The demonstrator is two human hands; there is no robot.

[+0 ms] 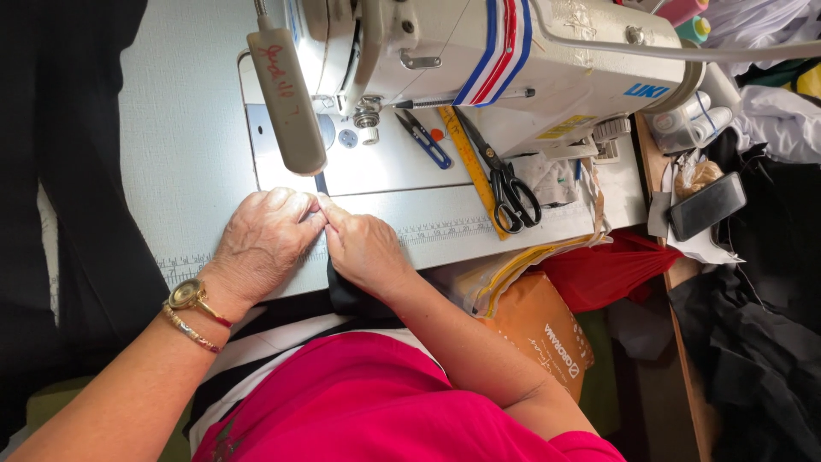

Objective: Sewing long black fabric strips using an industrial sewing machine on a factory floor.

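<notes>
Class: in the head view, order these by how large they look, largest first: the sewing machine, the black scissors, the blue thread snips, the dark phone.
1. Sewing machine
2. Black scissors
3. Dark phone, though it looks close to the scissors
4. Blue thread snips

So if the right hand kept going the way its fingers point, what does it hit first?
The right hand points up-left, its fingertips already meeting the left hand over the dark fabric. Straight on, it would likely meet the left fingers first, then the grey lever beyond; depth is unclear.
</notes>
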